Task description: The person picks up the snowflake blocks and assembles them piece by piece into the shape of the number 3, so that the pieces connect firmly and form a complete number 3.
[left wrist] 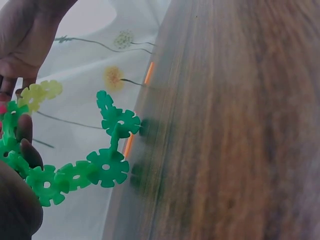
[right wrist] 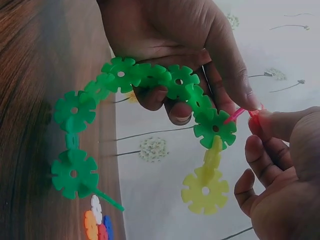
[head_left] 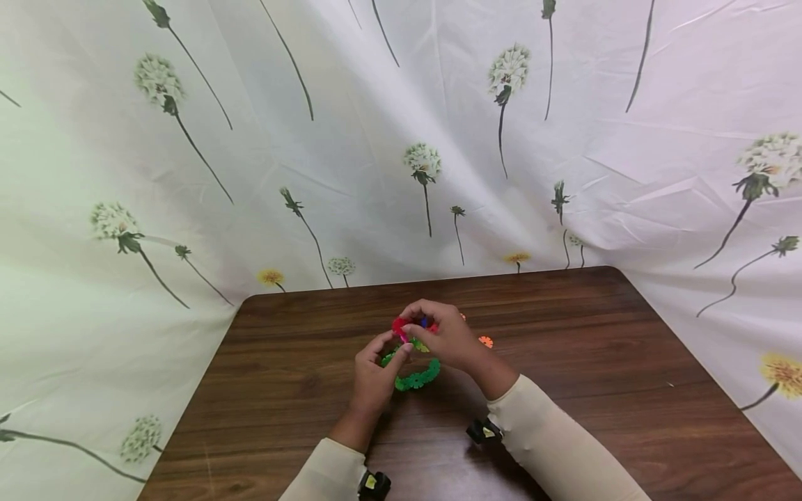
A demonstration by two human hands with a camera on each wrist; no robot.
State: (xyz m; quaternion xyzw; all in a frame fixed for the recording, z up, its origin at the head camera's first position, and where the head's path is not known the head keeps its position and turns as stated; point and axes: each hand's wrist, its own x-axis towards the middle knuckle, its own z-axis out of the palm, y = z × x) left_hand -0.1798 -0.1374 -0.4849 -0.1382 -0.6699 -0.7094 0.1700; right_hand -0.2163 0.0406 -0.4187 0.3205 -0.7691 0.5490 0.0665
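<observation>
A curved chain of green snowflake discs [head_left: 418, 380], slotted edge to edge, hangs from my left hand [head_left: 373, 373]. In the right wrist view, my left fingers [right wrist: 181, 114] curl round the chain's upper part. Two yellow discs [right wrist: 205, 192] are linked to the green disc at one end of it. A pink disc [right wrist: 234, 115], seen edge-on, meets that same green disc. My right hand [head_left: 448, 339] pinches a red disc [head_left: 399, 325] between thumb and fingertips, right beside the left thumb. The fingertips partly hide the red and pink pieces.
On the brown wooden table [head_left: 282, 376], an orange disc [head_left: 486, 342] lies beyond my right wrist. White [right wrist: 96, 210], orange [right wrist: 90, 226] and blue [right wrist: 108, 227] discs sit close together. A flower-printed cloth [head_left: 376, 174] hangs behind the table and along its sides.
</observation>
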